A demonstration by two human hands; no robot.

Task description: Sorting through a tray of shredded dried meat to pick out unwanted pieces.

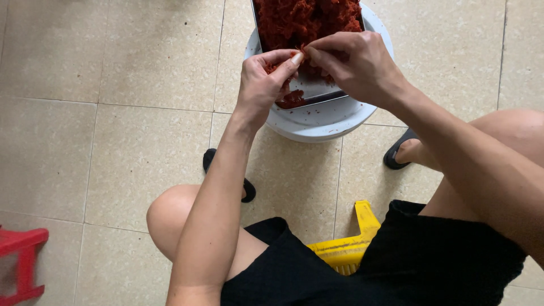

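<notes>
A: What are the two hands holding?

B: The left hand [263, 76] and the right hand [354, 65] meet over the flat metal tray [317, 90]. Both are closed in a pinch on one small piece of dark red shredded material [302, 52], thumb against finger, I think so that they can pull it apart.

A: Where is the rest of it?

B: A big pile of the same red shreds [309, 20] lies at the far end of the tray. The tray rests across a round white plastic basin [323, 122] on the beige tiled floor [130, 113], probably to keep it within easy reach of the person sitting on the yellow plastic stool [348, 246].

A: Any packages or labels?

B: None that I can see. Only a red plastic stool [21, 263] at the left edge.
</notes>
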